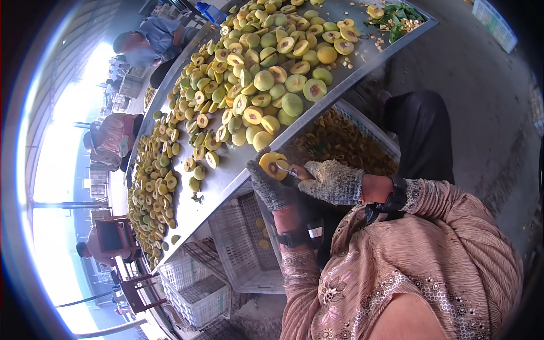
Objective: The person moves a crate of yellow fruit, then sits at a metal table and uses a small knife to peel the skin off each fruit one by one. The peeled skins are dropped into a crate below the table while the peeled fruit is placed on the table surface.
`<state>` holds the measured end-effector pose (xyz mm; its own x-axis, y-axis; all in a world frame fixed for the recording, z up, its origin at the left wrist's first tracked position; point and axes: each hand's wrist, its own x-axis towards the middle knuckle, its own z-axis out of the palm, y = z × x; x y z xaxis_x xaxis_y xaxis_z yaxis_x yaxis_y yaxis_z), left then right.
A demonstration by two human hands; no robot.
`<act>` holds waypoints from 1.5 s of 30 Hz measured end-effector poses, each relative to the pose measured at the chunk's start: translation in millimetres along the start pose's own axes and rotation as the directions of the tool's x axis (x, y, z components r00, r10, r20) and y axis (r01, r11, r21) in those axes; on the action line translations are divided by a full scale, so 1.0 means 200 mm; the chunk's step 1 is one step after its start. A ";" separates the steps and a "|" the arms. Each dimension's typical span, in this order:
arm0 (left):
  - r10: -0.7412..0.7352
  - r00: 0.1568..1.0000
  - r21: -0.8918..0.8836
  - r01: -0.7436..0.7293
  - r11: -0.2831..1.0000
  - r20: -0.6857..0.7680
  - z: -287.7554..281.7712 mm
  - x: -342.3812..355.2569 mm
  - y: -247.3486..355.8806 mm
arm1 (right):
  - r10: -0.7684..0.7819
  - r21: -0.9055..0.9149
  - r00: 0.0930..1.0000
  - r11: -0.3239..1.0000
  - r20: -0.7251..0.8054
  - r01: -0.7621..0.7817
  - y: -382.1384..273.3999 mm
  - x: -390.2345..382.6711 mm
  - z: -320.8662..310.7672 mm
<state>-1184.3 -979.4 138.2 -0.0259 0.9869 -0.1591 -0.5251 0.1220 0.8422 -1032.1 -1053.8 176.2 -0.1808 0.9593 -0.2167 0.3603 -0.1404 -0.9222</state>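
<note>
In gloved fingers, my left hand (268, 188) grips a yellow stone fruit half (272, 161) with its cut face turned up. My right hand (334, 182), in a grey knitted glove, is closed round a small pitting tool (288, 170). The tool's thin metal end meets the brown pit area of the fruit half. Both hands are just off the near edge of a metal table (231, 164). Piled on that table are many green and yellow stone fruit halves (264, 80), several showing brown pits or hollows.
Below the table edge, a crate (362, 126) holds brown fruit scraps. A grey crate (226, 226) with a few yellow pieces and white crates (198, 300) stand lower left. Green leaves and pale bits (399, 20) lie at the table's far right. Several people sit beyond the table.
</note>
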 end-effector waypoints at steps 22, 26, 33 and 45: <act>0.178 0.932 0.436 -0.309 0.845 0.317 0.03 -0.16 0.03 | -0.004 0.123 0.990 0.992 0.144 -0.014 0.11 -0.01 0.08; 0.123 0.948 0.687 -0.299 0.663 0.293 0.03 -0.12 0.06 | -0.003 0.264 0.984 0.964 0.180 -0.045 0.11 -0.06 0.05; 0.309 0.870 0.714 -0.493 0.497 0.385 0.06 -0.14 0.05 | -0.125 0.331 0.989 0.939 0.084 0.091 0.03 -0.07 0.02; 0.072 0.925 0.278 -0.186 0.942 0.373 0.03 -0.16 0.04 | -0.039 0.655 0.801 0.599 0.598 -0.460 0.06 -0.10 -0.06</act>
<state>-1183.4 -1008.6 152.8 0.2555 0.9610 0.1060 -0.2537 -0.0392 0.9665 -1012.7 -1072.0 173.5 -0.7058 0.6274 -0.3290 -0.3006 -0.6858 -0.6628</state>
